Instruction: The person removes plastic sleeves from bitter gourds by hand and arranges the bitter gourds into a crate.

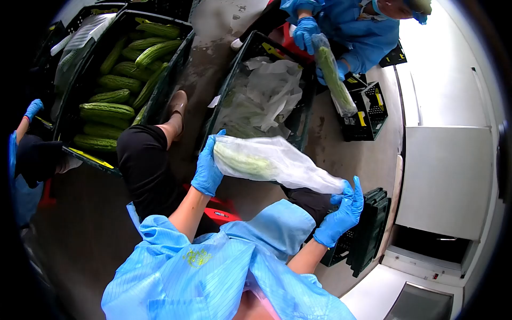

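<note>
A long pale-green gourd (242,162) lies inside a thin translucent plastic bag (298,162), stretched sideways in front of my chest. My left hand (208,169), in a blue glove, is closed around the gourd's end through the bag. At the other side my right hand (344,213), gloved too, pinches the bag's narrow gathered end, with one finger raised. Just beyond them stands a dark crate (218,109) with a heap of translucent bags (261,96) inside. To the left, a large dark crate (178,66) holds several ridged green gourds (106,112).
Across from me, a co-worker in a blue gown (354,29) holds another bagged gourd (333,77). Black crates (368,109) stand beside them, and stacked dark crates (373,229) are near my right elbow. Another person's gloved hand (33,109) shows at far left.
</note>
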`<state>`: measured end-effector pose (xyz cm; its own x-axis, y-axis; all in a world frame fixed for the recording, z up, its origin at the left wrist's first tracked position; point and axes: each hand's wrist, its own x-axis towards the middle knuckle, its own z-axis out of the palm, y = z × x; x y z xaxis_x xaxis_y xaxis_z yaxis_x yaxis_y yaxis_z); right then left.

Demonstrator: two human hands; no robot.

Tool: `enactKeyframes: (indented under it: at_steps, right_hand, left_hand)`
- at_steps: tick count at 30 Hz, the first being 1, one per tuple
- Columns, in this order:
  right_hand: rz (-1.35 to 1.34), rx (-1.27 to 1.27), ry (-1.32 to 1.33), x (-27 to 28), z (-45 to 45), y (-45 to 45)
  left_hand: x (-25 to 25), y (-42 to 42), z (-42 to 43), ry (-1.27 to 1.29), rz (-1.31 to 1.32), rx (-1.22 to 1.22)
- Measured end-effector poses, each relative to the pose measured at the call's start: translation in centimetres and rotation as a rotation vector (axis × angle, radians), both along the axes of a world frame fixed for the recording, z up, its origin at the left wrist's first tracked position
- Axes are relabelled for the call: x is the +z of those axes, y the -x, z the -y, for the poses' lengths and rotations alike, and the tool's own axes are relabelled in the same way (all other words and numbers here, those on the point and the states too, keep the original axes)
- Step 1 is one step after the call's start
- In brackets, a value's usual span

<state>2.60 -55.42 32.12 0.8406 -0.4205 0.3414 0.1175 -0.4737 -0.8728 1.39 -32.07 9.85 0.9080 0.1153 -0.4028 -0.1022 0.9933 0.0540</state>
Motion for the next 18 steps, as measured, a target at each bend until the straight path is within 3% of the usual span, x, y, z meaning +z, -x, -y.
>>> enactKeyframes:
  at_steps: [3, 7, 10, 12, 13, 18]
  right_hand:
    - [0.006, 0.000, 0.013, -2.2, 1.0, -1.1]
    - [-0.161, 0.211, -0.220, -8.0, 2.6, -1.4]
    - [-0.730, 0.528, -0.141, -12.2, 2.1, -0.4]
    - [-0.833, 0.495, -0.082, -13.3, -2.6, 1.1]
    - [-0.796, 0.641, -0.117, -14.1, -3.1, 1.7]
    - [-0.701, 0.630, -0.800, -16.5, -6.4, 1.2]
  left_hand:
    - [-0.6, 0.0, -0.8, 0.049, 0.081, 0.052]
    - [0.3, -0.1, -1.5, 0.109, 0.057, 0.145]
    - [1.5, 0.0, -1.6, 0.127, -0.010, 0.159]
    - [2.0, 0.2, -1.3, 0.111, -0.051, 0.147]
    - [2.0, 0.3, -1.0, 0.092, -0.058, 0.131]
    - [1.3, 2.5, 2.3, -0.020, -0.014, -0.072]
